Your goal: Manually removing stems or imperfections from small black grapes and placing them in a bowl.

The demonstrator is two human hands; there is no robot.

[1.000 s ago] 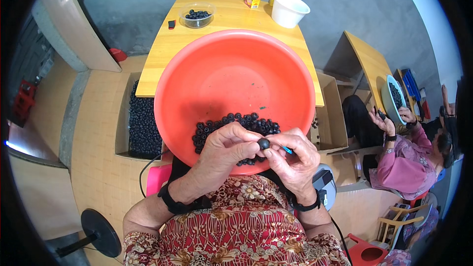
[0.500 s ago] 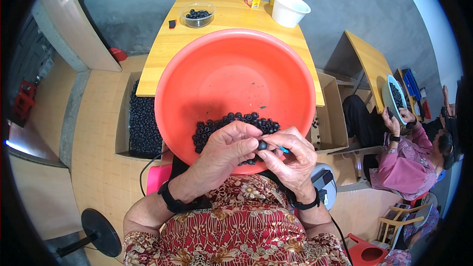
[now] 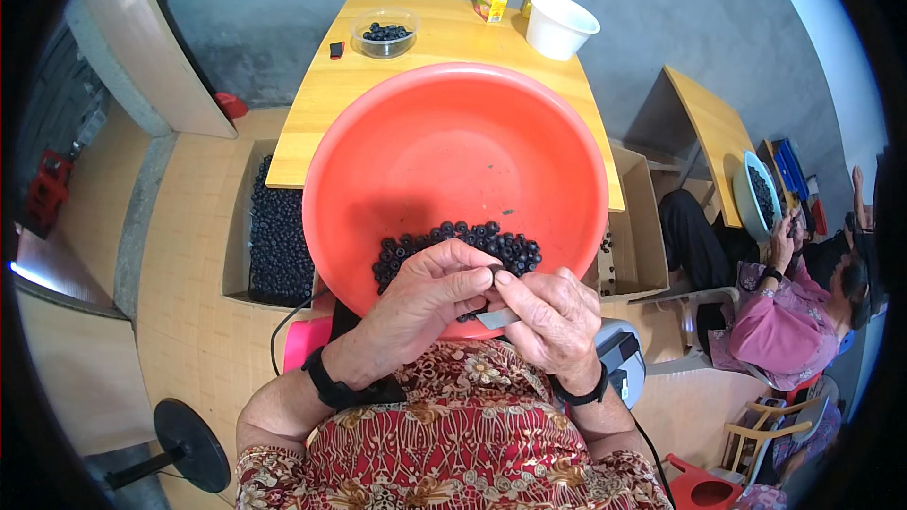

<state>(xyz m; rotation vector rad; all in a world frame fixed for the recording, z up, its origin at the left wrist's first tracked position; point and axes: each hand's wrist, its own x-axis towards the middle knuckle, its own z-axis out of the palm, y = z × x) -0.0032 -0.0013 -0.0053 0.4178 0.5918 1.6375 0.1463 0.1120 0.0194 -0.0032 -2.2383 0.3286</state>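
In front of me a large red-orange basin (image 3: 553,170) rests partly over the table edge. A heap of small black rounded pieces (image 3: 453,234), some showing a hole, lies in its near part. Above the heap my left hand (image 3: 425,288) pinches one such black piece (image 3: 496,270) between thumb and fingertips. My right hand (image 3: 553,321) is closed on a small flat grey blade (image 3: 498,318), which sticks out below its fingers. The right thumb and forefinger meet the same black piece. Fingers cover most of that piece and the blade's other end.
On the yellow table (image 3: 321,123) stand a clear bowl (image 3: 385,47) with black pieces, a yellow drink carton (image 3: 492,0) and a white tub (image 3: 559,28). A carton (image 3: 238,255) of black pieces sits at left, another box (image 3: 642,227) at right. A person (image 3: 775,321) works at the right.
My right hand has turned, so the grey blade now shows below its fingers, where a bit of blue showed before. The black piece is more covered. The co-worker's hands have moved closer together.
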